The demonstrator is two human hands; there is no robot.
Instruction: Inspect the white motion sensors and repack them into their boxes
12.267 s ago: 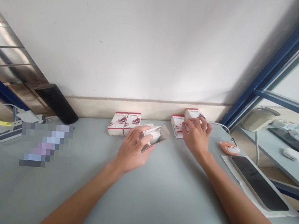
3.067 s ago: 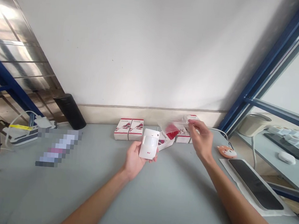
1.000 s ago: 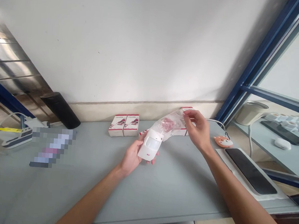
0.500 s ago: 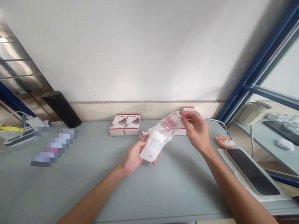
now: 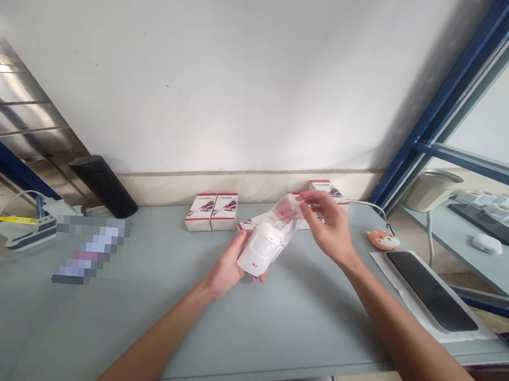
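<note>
A white motion detector (image 5: 254,260) with a small red mark is tilted above the grey table. My left hand (image 5: 226,270) is closed round its lower part, thumb along the left edge and fingertips showing underneath. A clear plastic bag (image 5: 285,209) lies over the detector's upper part and stretches up to the right. My right hand (image 5: 327,224) pinches the far end of this bag between thumb and fingers. Behind the hands, red-and-white boxes stand or lie near the wall, partly hidden by the bag and right hand.
Two small boxes (image 5: 212,212) stand side by side, and another box (image 5: 325,188) sits behind my right hand. A black cylinder (image 5: 104,186) leans at the back left by a power strip (image 5: 33,235). To the right are an orange animal-faced case (image 5: 383,240) and a phone (image 5: 430,291).
My right hand has shifted slightly left and down, bringing the bag's end closer to the detector. The plastic now looks hazier over the detector's window. The left hand stays nearly in place.
</note>
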